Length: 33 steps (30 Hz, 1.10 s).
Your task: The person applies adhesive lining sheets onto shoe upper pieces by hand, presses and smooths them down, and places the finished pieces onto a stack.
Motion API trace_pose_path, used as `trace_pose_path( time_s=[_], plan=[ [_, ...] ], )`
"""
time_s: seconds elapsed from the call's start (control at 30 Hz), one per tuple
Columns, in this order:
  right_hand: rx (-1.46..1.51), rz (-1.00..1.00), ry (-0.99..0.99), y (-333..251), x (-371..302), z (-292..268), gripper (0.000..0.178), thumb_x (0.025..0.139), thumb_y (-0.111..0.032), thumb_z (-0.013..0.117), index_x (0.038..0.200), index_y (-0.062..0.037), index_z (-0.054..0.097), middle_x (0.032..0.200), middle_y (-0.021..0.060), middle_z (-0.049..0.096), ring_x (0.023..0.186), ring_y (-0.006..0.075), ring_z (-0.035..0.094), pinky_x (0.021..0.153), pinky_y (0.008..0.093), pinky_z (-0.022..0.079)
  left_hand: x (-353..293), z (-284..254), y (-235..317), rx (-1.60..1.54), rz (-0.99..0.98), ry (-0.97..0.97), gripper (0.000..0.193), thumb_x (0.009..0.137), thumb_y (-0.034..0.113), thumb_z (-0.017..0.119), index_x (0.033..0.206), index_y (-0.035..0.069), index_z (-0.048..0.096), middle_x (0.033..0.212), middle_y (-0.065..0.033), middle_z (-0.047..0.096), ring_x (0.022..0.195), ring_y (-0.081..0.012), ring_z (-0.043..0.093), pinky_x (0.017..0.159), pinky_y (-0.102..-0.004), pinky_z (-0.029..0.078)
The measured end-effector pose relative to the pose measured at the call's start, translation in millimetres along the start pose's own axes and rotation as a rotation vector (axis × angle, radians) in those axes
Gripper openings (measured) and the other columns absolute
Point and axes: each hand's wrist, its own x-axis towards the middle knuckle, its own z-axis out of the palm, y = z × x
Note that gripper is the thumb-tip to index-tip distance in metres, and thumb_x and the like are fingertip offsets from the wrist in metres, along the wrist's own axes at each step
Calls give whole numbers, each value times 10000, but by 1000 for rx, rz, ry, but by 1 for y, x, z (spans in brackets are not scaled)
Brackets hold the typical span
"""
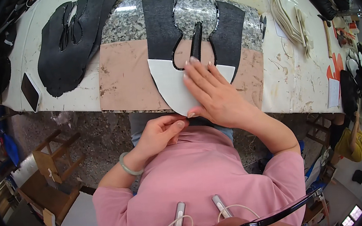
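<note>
A dark shoe upper lies spread in a U shape on the bench in front of me, with a narrow black tongue strip in its middle opening. Over its near, rounded end is a white half-moon lining piece. My right hand rests flat on that white piece, fingers stretched toward the opening and thumb near the lower edge. My left hand is curled at the table's front edge, beside the bottom of the white piece. Whatever its fingers may pinch is hidden.
Under the upper are a pinkish board and a speckled stone slab. More dark uppers and a phone lie to the left. A stack of cream pieces and a hammer are at right. Another person is far right.
</note>
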Motion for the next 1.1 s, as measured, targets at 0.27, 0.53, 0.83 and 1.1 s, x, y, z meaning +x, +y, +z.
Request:
trace_pose_path(
  time_s=[0.27,0.53,0.83,1.1],
  plan=[
    [239,-109,113,-11,-28,5,395,811,-124,718,1152,42,605,1299,185,572,1259,372,519,1026,474,433,4,15,0,-114,98,2,183,979,139,583,1005,-12,681,740,-14,642,554,-29,498,468,-190,380],
    [595,-53,243,-12,-29,-6,245,807,-28,710,1038,30,653,1106,148,651,1057,320,627,873,378,526,3,21,22,-278,70,-40,228,998,168,543,932,-12,667,709,-26,644,501,-58,538,439,-205,410],
    [878,140,181,-8,-31,-18,199,791,-51,752,982,-9,715,944,81,684,876,197,655,740,295,520,9,23,30,319,484,-48,151,952,120,606,960,-6,689,692,-61,649,581,-116,622,515,-254,498],
    [1038,260,120,-2,-37,-13,219,802,-52,751,1013,-7,718,913,84,708,805,160,671,710,277,533,7,21,32,436,513,-109,124,902,96,650,953,0,710,720,-85,666,593,-168,633,563,-298,498]
  ],
)
